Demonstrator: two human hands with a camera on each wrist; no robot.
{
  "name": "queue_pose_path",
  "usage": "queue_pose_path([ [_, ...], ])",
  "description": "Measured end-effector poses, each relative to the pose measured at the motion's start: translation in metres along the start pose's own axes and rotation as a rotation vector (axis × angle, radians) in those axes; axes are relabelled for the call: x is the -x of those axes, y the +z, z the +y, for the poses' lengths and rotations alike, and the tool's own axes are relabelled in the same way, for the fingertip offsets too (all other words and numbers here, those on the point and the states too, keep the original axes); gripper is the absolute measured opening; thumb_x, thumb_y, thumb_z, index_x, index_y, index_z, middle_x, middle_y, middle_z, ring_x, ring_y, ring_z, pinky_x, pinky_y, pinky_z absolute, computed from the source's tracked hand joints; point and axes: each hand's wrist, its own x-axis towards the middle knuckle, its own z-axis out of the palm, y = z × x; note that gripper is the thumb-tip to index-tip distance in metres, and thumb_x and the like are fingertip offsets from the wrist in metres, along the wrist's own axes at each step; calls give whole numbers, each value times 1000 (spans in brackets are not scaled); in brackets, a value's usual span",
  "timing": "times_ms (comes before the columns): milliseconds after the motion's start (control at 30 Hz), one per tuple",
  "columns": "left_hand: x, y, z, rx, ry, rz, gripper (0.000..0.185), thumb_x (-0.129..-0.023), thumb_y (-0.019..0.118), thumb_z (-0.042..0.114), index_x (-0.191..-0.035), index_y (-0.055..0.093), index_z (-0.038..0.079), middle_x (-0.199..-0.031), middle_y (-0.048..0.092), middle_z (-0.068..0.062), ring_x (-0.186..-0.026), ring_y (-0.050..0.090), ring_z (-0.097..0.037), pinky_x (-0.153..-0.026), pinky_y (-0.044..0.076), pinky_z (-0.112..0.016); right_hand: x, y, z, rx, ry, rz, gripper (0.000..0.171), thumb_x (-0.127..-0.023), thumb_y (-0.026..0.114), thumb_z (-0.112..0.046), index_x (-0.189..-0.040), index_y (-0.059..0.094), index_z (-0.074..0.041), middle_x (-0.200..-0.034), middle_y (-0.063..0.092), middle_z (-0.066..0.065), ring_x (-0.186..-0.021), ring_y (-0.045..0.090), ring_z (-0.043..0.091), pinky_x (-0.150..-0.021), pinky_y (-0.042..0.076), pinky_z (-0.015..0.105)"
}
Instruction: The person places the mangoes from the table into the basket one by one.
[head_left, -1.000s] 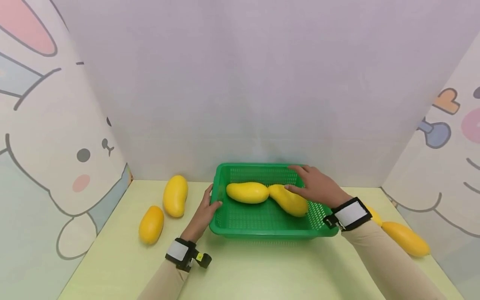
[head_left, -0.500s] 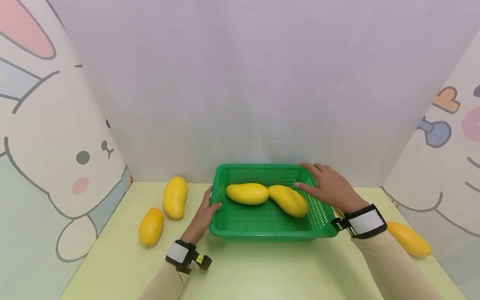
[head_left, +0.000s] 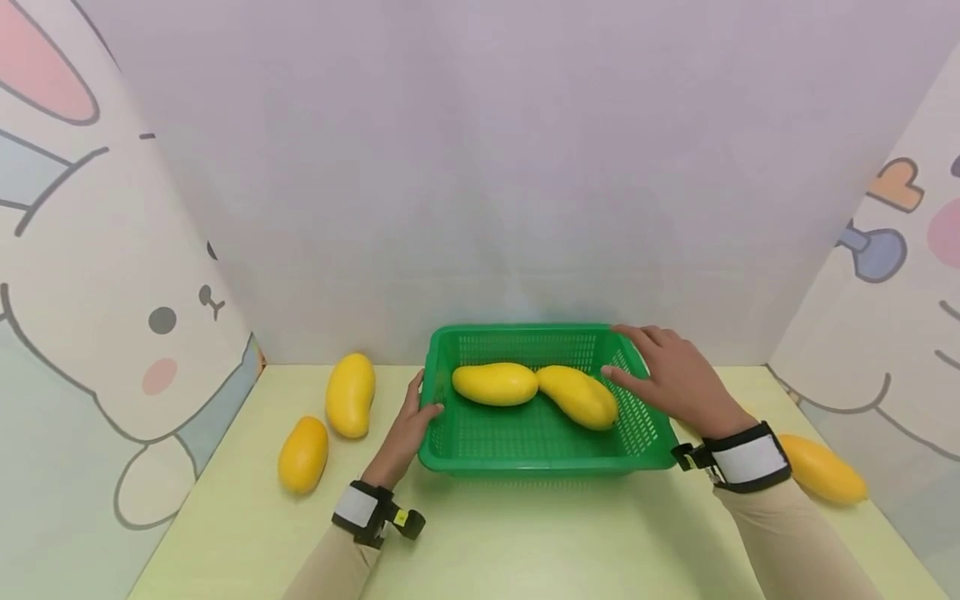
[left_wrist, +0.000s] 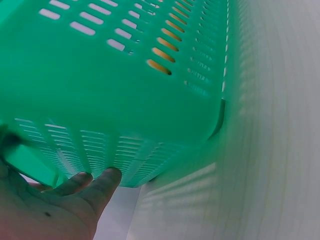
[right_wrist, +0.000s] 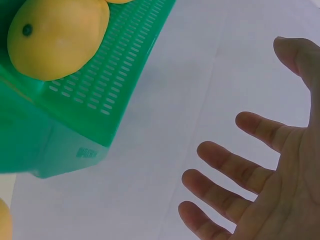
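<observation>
A green plastic basket [head_left: 547,465] with slotted walls stands on the table, holding two yellow mangoes, one at left [head_left: 495,384] and one at right [head_left: 579,397]. My left hand [head_left: 405,433] grips the basket's left end, thumb over the rim. In the left wrist view, the fingers of that hand [left_wrist: 90,197] lie along the outer wall. Above the basket's right end hovers my right hand [head_left: 678,379], its fingers spread and holding nothing. The right wrist view has this hand [right_wrist: 270,185] apart from the basket [right_wrist: 75,130] and the mango [right_wrist: 60,40].
Two more mangoes, an upper one [head_left: 351,395] and a lower one [head_left: 303,455], lie on the table left of the basket. Another mango [head_left: 823,470] rests at right, beside my right wrist. The back wall [head_left: 480,250] rises close behind the basket.
My right hand has moved right, away from the right mango in the basket towards the basket's right end. My left hand and the basket have stayed in place.
</observation>
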Motion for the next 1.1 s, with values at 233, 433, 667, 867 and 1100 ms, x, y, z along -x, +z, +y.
queue_pose_path([
  [233,1,-1,4,-3,3,-1,73,-106,45,18,-164,2,18,-168,6,-14,-151,14,-36,-117,15,-61,8,0,0,-23,9,31,67,-96,67,-45,-148,49,-7,-136,56,25,-121,51,47,-99,39,65],
  [433,-1,-1,1,-2,5,-8,73,-106,45,18,-164,1,17,-169,6,-13,-152,12,-35,-117,13,-61,16,2,2,-27,21,73,68,-95,69,-45,-147,50,-6,-132,57,26,-119,52,47,-96,41,65],
  [667,0,0,-1,5,1,-3,74,-106,45,16,-164,0,17,-169,7,-14,-151,13,-35,-118,14,-60,24,5,3,-30,35,97,67,-94,71,-44,-145,51,-5,-131,58,26,-117,53,47,-95,41,66],
  [867,1,-1,-2,4,7,-9,72,-106,43,17,-164,0,18,-169,6,-12,-152,11,-34,-118,12,-60,29,5,5,-45,36,122,65,-93,72,-43,-143,54,-7,-128,60,25,-114,54,46,-92,42,66],
  [1100,1,0,0,-2,10,-2,70,-106,43,17,-164,3,19,-169,7,-13,-152,13,-34,-118,14,-60,38,6,10,-30,37,145,66,-91,74,-44,-143,54,-7,-127,60,24,-104,57,41,-88,44,63],
])
